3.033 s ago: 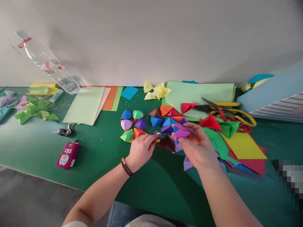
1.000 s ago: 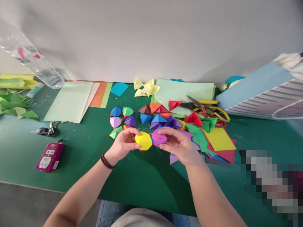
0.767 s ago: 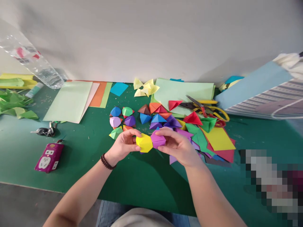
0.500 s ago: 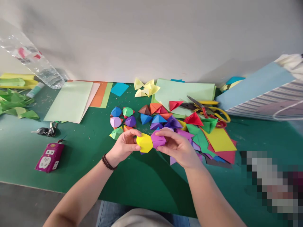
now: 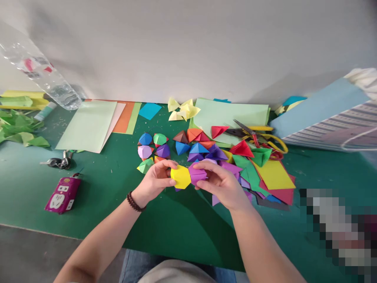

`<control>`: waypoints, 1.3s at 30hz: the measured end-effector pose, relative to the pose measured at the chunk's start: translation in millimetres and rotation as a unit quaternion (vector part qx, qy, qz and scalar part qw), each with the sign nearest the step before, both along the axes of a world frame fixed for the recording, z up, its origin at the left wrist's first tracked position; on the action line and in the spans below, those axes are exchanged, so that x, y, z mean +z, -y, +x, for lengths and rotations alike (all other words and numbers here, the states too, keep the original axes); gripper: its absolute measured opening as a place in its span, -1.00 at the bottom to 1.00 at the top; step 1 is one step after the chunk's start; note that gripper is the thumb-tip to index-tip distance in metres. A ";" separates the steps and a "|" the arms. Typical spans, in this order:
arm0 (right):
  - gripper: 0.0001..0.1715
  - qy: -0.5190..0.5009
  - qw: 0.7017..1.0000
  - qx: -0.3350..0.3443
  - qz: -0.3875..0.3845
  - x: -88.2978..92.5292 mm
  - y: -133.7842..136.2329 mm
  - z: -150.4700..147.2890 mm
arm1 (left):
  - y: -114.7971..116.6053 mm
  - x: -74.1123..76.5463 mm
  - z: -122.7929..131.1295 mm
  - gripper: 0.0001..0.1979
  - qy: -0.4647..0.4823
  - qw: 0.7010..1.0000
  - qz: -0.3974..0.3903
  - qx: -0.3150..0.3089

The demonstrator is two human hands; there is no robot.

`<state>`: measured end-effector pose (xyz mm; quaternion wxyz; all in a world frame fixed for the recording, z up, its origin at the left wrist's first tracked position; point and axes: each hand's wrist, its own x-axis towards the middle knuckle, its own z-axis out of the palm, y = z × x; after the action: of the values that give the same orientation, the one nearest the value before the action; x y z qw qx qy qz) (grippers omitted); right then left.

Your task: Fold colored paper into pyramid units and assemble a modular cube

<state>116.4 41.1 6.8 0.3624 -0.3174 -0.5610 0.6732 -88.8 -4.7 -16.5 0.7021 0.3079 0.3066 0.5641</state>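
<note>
Between the thumb and fingers of my left hand (image 5: 156, 179) is a yellow folded paper piece (image 5: 180, 177). My right hand (image 5: 224, 182) pinches a purple folded paper piece (image 5: 198, 174). The two pieces touch edge to edge above the table; whether they are joined I cannot tell. Behind my left hand stand several small two-coloured paper shapes, among them a lilac one (image 5: 145, 151) and a green one (image 5: 160, 139). Past my right hand lies a heap of folded pieces, including blue (image 5: 198, 148) and red (image 5: 241, 148) ones.
Scissors (image 5: 255, 137) rest at the back right beside a striped paper bag (image 5: 330, 114). Pale green sheets (image 5: 88, 125), a water bottle (image 5: 44, 72), keys (image 5: 60, 161) and a magenta power adapter (image 5: 63, 194) are on the left. Pale yellow folded pieces (image 5: 184, 110) lie near the wall.
The view has shifted very slightly. Both hands keep their hold on the yellow and purple pieces, with almost no movement.
</note>
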 end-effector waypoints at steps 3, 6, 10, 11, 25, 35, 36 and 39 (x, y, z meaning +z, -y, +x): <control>-0.66 0.001 1.000 -0.026 -0.011 -0.5 0.4 -2.2 | 0.4 3.1 2.5 -0.67 -0.003 1.000 0.017 -0.008; -0.69 0.013 0.999 -0.040 -0.011 -1.4 1.1 -4.7 | 1.9 6.0 4.9 -0.71 -0.019 0.999 0.028 -0.005; -0.72 0.029 0.998 -0.048 0.002 -2.3 2.4 -7.1 | 4.4 7.5 5.6 -0.74 -0.060 0.997 0.053 0.014; -0.73 0.031 0.998 -0.049 0.006 -2.6 2.7 -7.4 | 5.1 7.6 5.6 -0.72 -0.069 0.996 0.060 0.017; -0.74 -0.033 0.999 -0.036 -0.016 -13.7 2.8 -9.4 | 11.7 9.6 7.6 -0.76 -0.241 0.946 0.181 0.119; -0.70 -0.046 0.998 -0.035 -0.009 -26.1 4.7 -10.6 | 15.0 16.4 3.9 -0.43 -0.308 0.923 0.211 0.095; -0.70 -0.037 0.999 -0.039 -0.002 -25.4 5.0 -10.6 | 14.7 17.6 3.2 -0.44 -0.314 0.922 0.208 0.093; -0.70 -0.014 0.999 -0.041 0.024 -21.2 5.6 -11.3 | 13.6 21.2 1.5 -0.47 -0.340 0.915 0.201 0.084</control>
<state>105.1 35.4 -14.4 0.4049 -0.3222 -0.5585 0.6483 -87.3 -18.3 4.7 0.4289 0.5889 0.4313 0.5322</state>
